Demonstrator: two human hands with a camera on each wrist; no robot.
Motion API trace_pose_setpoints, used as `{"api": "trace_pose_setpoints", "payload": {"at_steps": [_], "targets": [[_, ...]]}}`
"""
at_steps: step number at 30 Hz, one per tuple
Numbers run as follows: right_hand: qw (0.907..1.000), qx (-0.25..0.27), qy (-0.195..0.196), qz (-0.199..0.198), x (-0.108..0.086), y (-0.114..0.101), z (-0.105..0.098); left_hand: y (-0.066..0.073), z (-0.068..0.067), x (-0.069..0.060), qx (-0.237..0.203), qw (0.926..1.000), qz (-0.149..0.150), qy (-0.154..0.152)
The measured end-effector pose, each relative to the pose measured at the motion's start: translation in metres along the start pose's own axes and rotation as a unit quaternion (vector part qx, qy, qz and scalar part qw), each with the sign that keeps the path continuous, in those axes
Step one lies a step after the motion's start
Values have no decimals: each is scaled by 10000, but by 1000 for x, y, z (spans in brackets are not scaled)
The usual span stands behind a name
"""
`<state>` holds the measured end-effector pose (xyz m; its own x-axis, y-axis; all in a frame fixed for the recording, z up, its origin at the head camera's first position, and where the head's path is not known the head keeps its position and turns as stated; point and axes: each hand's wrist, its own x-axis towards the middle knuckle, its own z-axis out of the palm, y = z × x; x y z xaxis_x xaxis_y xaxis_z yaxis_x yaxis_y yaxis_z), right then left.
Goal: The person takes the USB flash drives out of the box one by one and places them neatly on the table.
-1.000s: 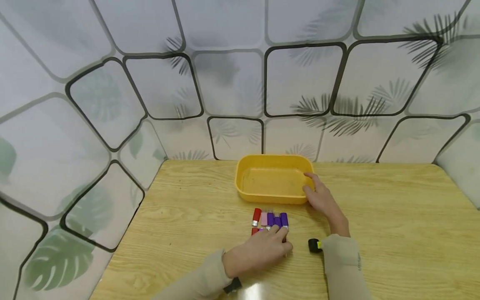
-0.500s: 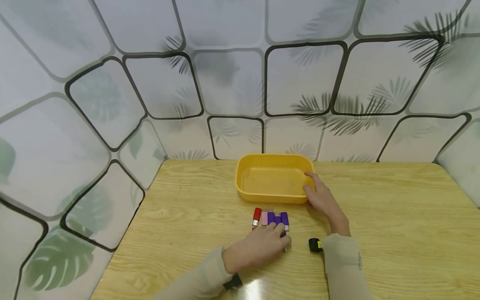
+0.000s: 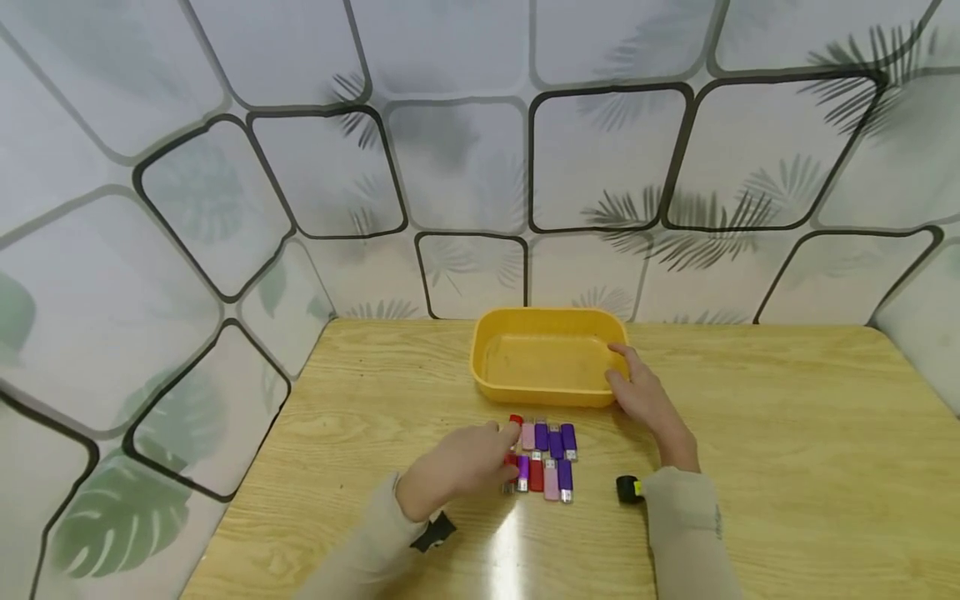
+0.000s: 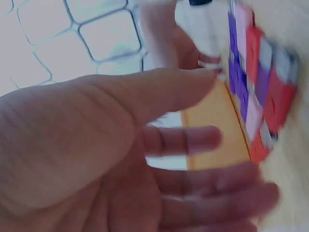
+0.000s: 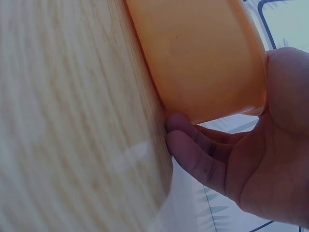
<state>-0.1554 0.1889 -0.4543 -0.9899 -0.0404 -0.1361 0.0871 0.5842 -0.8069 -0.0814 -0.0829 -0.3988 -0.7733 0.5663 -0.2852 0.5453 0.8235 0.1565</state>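
Note:
Two rows of USB flash drives lie on the table in front of a yellow plastic bin (image 3: pixel 543 397). In the near row are a red flash drive (image 3: pixel 536 475), a pink flash drive (image 3: pixel 551 483) and a purple flash drive (image 3: pixel 566 478); the far row has another pink flash drive (image 3: pixel 528 437) among purple ones. My left hand (image 3: pixel 461 467) hovers at the rows' left end, fingers extended and nothing held, partly covering the red drives there. At the bin's right end, my right hand (image 3: pixel 647 402) grips the rim. The bin's wall (image 5: pixel 203 58) fills the upper right wrist view.
The wooden table (image 3: pixel 810 467) runs back to a patterned wall covering (image 3: pixel 457 167). A black strap piece (image 3: pixel 628 490) shows beside the right sleeve, and a dark piece (image 3: pixel 433 532) beside the left cuff.
My left hand has moved left from the near row's right end, uncovering several drives in it. The right hand and the bin have stayed put.

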Motion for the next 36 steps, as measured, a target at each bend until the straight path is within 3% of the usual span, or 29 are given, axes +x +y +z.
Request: {"api": "trace_pose_setpoints", "payload": {"at_steps": [4,11,20,27,32,36], "targets": [[10000,39,3,-19,1,-1,-2,-11,0,2,-113,9997,-132,-175],[10000,12,-72,5,-1,0,1,-13,10,5,-99,9984,510,-218],[10000,4,33,-19,0,0,0,-15,12,12,-215,9963,822,-119],[9991,194,269,-268,2,-2,4,-16,12,9,-288,9969,725,-134],[9984,215,499,-177,3,-3,6,-16,11,9,-150,9977,643,-134],[9977,157,522,-404,3,-1,6,-15,10,6,22,9983,521,-240]]}}
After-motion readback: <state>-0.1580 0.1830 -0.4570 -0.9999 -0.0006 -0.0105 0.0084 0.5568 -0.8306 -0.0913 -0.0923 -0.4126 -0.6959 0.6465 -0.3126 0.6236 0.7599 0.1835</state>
